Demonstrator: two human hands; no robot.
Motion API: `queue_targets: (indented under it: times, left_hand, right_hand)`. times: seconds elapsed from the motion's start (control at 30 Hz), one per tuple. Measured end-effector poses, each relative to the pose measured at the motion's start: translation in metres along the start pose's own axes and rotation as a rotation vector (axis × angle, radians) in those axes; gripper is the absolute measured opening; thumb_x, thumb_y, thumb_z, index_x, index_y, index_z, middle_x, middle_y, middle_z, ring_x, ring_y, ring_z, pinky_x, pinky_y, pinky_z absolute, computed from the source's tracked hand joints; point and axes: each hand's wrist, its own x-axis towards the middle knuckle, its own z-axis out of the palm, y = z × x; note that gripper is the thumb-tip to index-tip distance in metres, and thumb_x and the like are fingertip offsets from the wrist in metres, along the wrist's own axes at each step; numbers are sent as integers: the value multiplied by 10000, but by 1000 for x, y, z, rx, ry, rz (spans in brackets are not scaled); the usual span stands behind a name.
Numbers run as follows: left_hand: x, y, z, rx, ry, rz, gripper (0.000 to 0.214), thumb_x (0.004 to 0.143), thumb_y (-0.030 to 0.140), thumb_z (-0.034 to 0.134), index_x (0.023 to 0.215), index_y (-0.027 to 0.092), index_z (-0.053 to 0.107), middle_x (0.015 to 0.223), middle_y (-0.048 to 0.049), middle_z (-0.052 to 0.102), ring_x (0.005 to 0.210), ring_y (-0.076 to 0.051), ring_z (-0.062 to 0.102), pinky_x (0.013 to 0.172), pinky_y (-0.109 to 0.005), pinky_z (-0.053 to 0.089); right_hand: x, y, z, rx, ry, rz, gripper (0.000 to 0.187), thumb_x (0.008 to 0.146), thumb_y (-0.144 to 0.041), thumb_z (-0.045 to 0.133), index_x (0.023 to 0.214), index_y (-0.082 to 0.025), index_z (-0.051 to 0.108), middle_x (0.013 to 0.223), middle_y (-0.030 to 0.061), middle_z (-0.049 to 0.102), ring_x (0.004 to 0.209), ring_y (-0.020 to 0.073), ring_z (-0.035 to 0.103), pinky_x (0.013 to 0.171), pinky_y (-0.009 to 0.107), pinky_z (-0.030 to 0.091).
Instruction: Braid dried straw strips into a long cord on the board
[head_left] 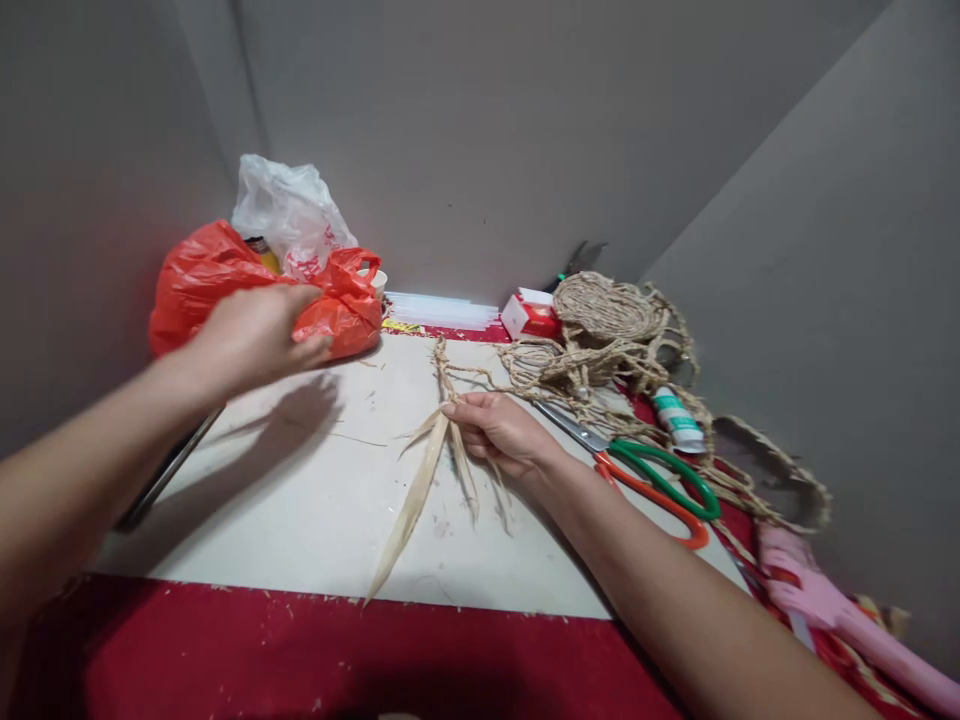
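Between thumb and fingers, my right hand [499, 432] pinches a braid of dry corn husk [442, 368] low over the white board [300, 525]. A long pale husk strip [405, 515] and several thinner ends fan out from the pinch toward me. The braid's cord runs right into a heap of rope. My left hand [259, 328] is raised above the board's left side, in front of an orange plastic bag [206, 265]. Its fingers are stretched out and slightly blurred, with nothing in them. A shadow of that hand falls on the board.
Scissors [652, 482] with green and orange handles lie beside my right forearm. Behind them are coiled braided rope [611, 305], a white-and-teal bottle [679, 420] and a red-and-white box [531, 315]. A pink glue gun [817, 595] lies at right. White sticks [442, 310] line the back wall.
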Motion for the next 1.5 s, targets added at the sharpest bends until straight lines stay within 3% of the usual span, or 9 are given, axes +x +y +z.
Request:
queue_targets:
  times: [0.07, 0.13, 0.23, 0.33, 0.5, 0.7, 0.97, 1.2, 1.5]
  left_hand:
    - [-3, 17, 35, -144, -69, 59, 366, 745, 442, 564, 932, 143, 660, 863, -68, 670, 808, -194, 615, 728, -287, 449]
    - [-6, 38, 72, -451, -329, 83, 324, 769, 437, 534, 738, 134, 645, 692, -52, 651, 621, -144, 590, 587, -242, 435]
    - [-7, 60, 111, -895, -649, -56, 325, 746, 447, 565, 650, 138, 584, 516, -12, 580, 451, -101, 516, 465, -213, 392]
    - [-5, 66, 126, -1170, -742, -259, 261, 694, 378, 642, 653, 134, 560, 456, 19, 538, 401, -77, 485, 446, -199, 402]
    - [-5, 62, 133, -1343, -705, -364, 158, 686, 251, 662, 702, 120, 574, 470, 20, 548, 403, -59, 489, 446, -178, 417]
    - [-10, 66, 136, -1370, -603, -331, 108, 697, 192, 638, 680, 122, 556, 477, 22, 538, 419, -57, 490, 452, -177, 414]
    - [-11, 69, 130, -1367, -594, -310, 117, 681, 142, 634, 707, 144, 520, 422, 55, 486, 371, -51, 430, 395, -162, 305]
    - [-7, 69, 135, -1398, -669, -342, 124, 685, 180, 643, 687, 132, 528, 469, 24, 532, 418, -62, 479, 461, -188, 398]
    - [-7, 68, 135, -1390, -669, -388, 81, 649, 161, 633, 669, 127, 563, 509, 5, 563, 442, -70, 508, 485, -197, 404]
  right_hand:
    - [0, 0, 0, 36, -20, 16, 377, 635, -325, 734, 577, -178, 391, 367, -115, 285, 308, 5, 178, 329, 166, 97]
    - [0, 0, 0, 63, -42, 17, 387, 632, -333, 741, 590, -177, 389, 377, -119, 276, 317, 2, 166, 332, 161, 89]
    - [2, 1, -1, 72, -52, -7, 376, 618, -338, 753, 602, -169, 418, 385, -120, 274, 329, 2, 159, 334, 161, 86]
    - [4, 1, -3, 68, -43, -24, 360, 609, -342, 756, 608, -164, 443, 385, -117, 283, 332, 7, 166, 332, 166, 94]
    - [5, 1, -3, 1, -13, -54, 357, 618, -371, 745, 573, -156, 464, 370, -96, 335, 320, 14, 214, 325, 175, 119]
    - [2, 1, 0, -32, 20, -64, 355, 575, -354, 763, 553, -153, 471, 366, -88, 357, 321, 17, 227, 329, 183, 110]
    - [3, 2, 2, -42, 24, -78, 342, 590, -361, 755, 568, -156, 482, 372, -89, 353, 319, 21, 235, 331, 186, 110]
    - [3, 1, 0, -30, 30, -81, 356, 576, -317, 755, 528, -162, 438, 377, -91, 339, 328, 17, 238, 331, 181, 114]
    - [2, 0, 1, -44, 34, -76, 340, 593, -322, 747, 538, -165, 452, 367, -91, 335, 320, 20, 223, 334, 193, 109]
